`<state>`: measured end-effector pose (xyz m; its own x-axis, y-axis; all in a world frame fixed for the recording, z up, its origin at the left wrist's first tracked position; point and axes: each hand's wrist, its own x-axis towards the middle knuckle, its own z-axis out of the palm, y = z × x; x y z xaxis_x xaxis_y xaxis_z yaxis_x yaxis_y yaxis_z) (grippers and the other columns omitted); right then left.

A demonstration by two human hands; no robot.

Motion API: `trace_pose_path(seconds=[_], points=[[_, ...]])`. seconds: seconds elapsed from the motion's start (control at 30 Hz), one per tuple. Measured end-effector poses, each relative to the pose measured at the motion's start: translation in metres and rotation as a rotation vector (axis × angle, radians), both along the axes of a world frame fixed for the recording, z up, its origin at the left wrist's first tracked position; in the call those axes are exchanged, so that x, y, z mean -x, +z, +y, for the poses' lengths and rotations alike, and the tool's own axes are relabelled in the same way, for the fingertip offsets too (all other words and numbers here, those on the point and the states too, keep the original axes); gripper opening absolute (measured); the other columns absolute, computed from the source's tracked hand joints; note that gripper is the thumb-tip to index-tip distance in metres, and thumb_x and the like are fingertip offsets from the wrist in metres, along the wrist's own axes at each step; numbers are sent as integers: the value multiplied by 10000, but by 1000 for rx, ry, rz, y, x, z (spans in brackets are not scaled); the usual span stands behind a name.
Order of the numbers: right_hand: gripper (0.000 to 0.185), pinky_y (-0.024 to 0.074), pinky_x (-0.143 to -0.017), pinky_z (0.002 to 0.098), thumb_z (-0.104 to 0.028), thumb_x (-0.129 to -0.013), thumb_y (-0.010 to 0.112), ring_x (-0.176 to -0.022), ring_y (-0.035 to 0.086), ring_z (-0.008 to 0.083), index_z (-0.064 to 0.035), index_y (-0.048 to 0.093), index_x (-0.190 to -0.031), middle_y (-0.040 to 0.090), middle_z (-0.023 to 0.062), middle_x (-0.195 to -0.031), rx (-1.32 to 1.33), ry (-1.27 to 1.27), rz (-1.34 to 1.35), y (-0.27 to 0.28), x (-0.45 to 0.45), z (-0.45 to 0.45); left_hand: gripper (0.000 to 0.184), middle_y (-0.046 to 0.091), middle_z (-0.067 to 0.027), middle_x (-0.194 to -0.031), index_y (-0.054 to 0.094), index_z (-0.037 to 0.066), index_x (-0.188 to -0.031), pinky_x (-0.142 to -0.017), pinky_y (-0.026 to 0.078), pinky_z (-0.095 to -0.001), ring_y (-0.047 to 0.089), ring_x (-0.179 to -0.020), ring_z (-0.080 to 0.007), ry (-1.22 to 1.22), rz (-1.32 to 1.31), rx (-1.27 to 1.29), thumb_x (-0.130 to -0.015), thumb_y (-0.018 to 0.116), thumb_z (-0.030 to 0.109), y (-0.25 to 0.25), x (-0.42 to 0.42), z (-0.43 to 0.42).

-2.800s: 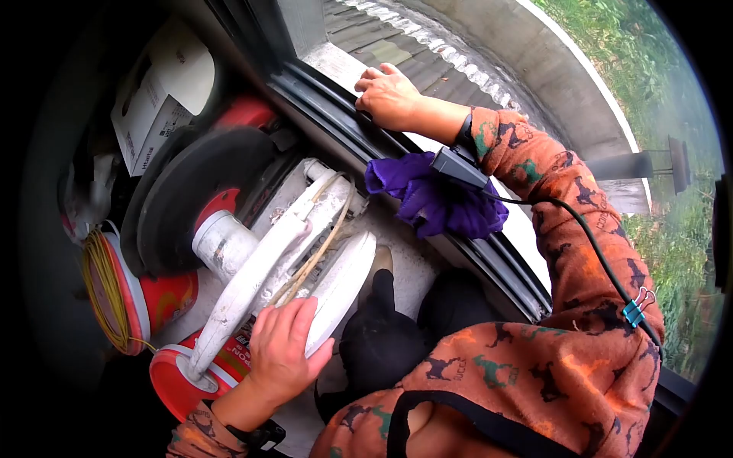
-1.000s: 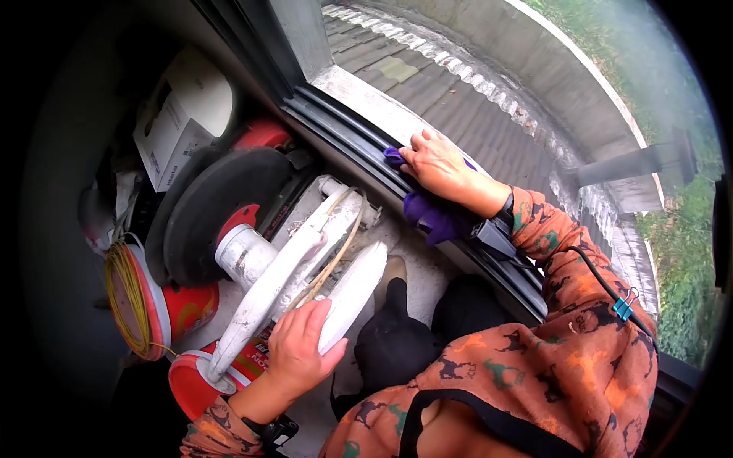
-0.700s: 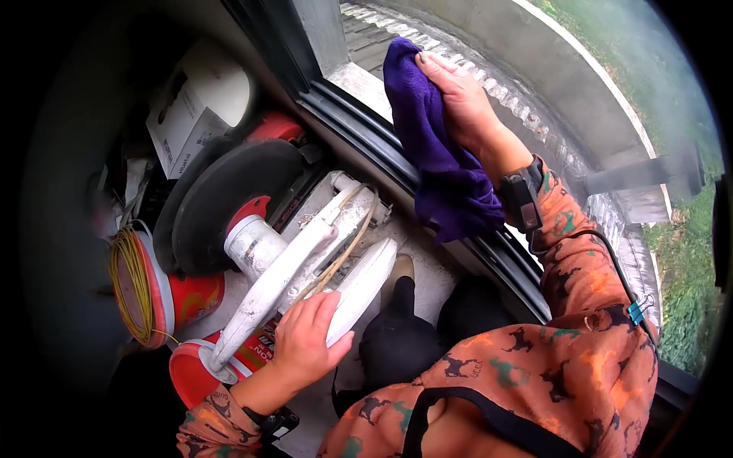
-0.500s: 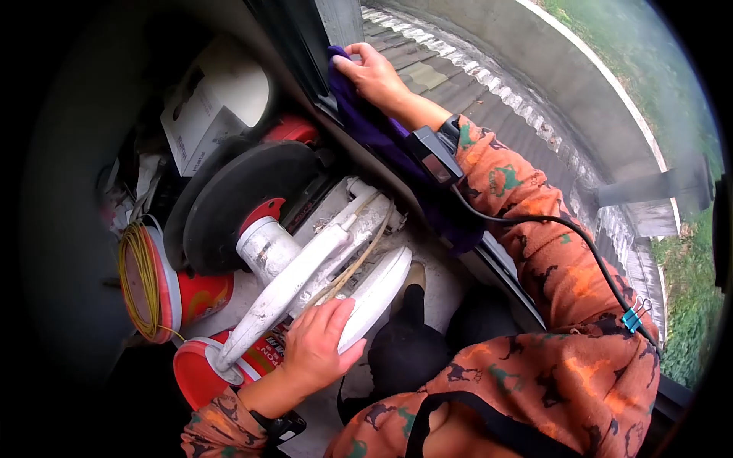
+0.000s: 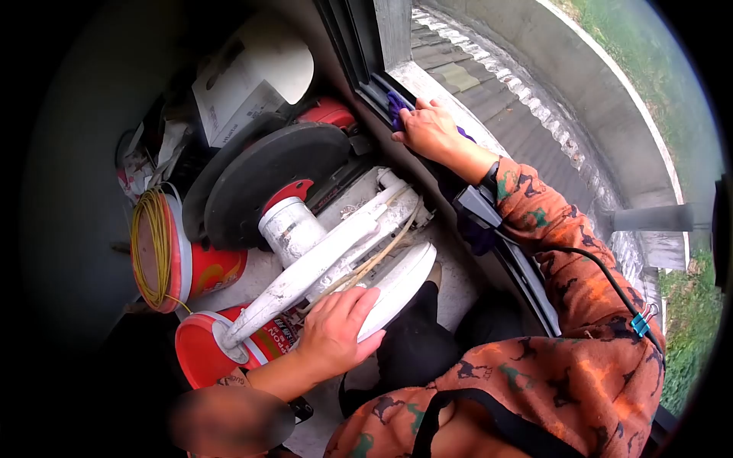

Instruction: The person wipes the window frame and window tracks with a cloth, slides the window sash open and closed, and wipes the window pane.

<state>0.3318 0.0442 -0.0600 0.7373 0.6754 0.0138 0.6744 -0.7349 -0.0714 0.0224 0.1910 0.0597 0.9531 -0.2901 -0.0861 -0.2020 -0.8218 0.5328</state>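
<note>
My right hand (image 5: 437, 136) presses a bunched purple cloth (image 5: 396, 107) against the dark window frame (image 5: 372, 90), fingers bent over it. The rest of the cloth is partly hidden under my hand and wrist, and a dark purple part hangs lower along the frame. My left hand (image 5: 336, 330) rests on a white, paint-spattered machine (image 5: 317, 256), its thumb apart from the fingers on a curved white part. Large black discs (image 5: 286, 172) sit at the machine's far end. What lies under my left palm is hidden.
A red bucket (image 5: 221, 271) with coiled yellow wire (image 5: 153, 244) stands left; another red bucket (image 5: 200, 353) lies below the machine. A white box (image 5: 229, 99) is piled behind. Outside the window are roof tiles (image 5: 489, 99). A black cable (image 5: 592, 259) runs along my right sleeve.
My right hand has gone from holding up the cloth outside the frame to pressing it onto the frame. The view has shifted; my left hand stays on the machine.
</note>
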Motion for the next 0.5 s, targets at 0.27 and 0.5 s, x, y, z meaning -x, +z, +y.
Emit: trace_pose_path(seconds=[0.27, 0.5], points=[[238, 479, -637, 425, -336, -842, 593, -774, 602, 297, -177, 622, -1015, 615, 114, -741, -624, -232, -201, 25, -15, 49, 608, 564, -141, -1089, 516, 47, -1180, -814, 463, -394, 566, -955, -321, -10, 19, -11, -649, 751, 227, 0, 0, -5], [411, 439, -758, 409, -489, -790, 601, -954, 527, 257, -130, 643, -986, 595, 67, -982, -385, -167, -249, -24, -22, 75, 622, 566, -139, -1084, 514, 51, -1180, -804, 466, -394, 567, -951, -324, 2, 21, 23, -637, 762, 223, -1, -1, -3]])
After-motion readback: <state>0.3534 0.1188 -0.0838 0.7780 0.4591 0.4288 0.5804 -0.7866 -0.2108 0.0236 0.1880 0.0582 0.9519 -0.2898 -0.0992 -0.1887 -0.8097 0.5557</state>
